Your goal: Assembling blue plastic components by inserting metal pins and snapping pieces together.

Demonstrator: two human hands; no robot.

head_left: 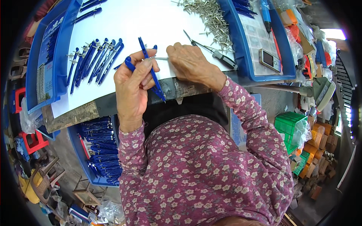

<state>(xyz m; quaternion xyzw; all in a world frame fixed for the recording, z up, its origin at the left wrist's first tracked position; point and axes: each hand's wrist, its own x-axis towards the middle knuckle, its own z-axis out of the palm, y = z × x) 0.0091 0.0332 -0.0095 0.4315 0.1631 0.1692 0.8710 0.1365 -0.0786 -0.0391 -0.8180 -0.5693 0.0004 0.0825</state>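
Left hand (132,81) in closed grip on blue compass (151,69), held tilted over white worktop (151,22) edge, hinge end toward right hand, likely to present it for fitting. Right hand (190,62) pinches thin metal pin (160,58) against compass; fingertips hidden, exact contact unclear. Finished compasses (96,60) lined up left, pin pile (211,19) within reach. Lower blue tray (81,150) partly hidden under worktop.
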